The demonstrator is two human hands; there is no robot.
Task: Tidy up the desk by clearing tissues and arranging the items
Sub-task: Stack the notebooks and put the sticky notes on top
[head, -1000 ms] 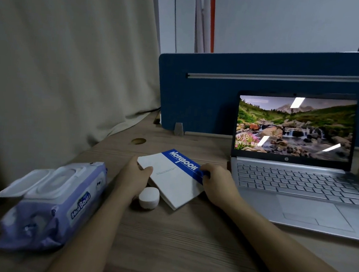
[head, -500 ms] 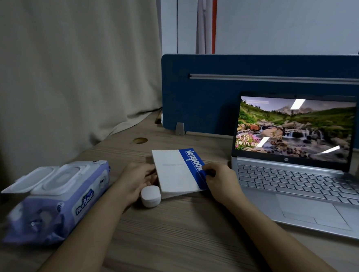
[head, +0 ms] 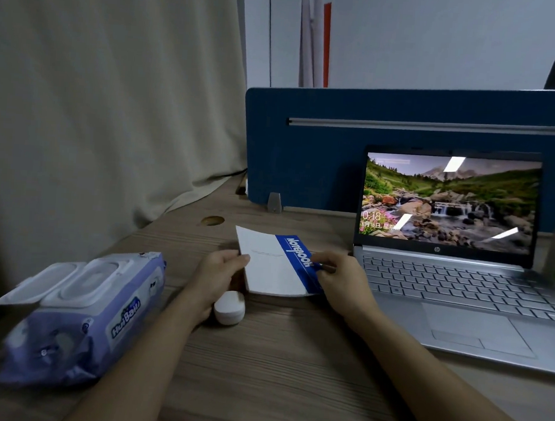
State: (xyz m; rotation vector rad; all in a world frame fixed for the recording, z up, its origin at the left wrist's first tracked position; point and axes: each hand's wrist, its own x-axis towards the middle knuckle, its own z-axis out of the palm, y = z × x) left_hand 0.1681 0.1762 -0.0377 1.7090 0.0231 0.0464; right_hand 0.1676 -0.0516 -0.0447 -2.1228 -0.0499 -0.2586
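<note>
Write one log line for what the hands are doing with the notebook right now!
left hand: holds notebook left edge | right hand: holds blue spine edge | notebook: far edge tilted up off desk | white case: by left hand

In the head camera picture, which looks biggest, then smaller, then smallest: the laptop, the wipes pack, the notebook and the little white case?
1. Laptop, clearly the biggest.
2. Wipes pack; it sits closer to the camera, so it may look bigger than it really is.
3. Notebook, held by both hands.
4. Little white case, the smallest.
</note>
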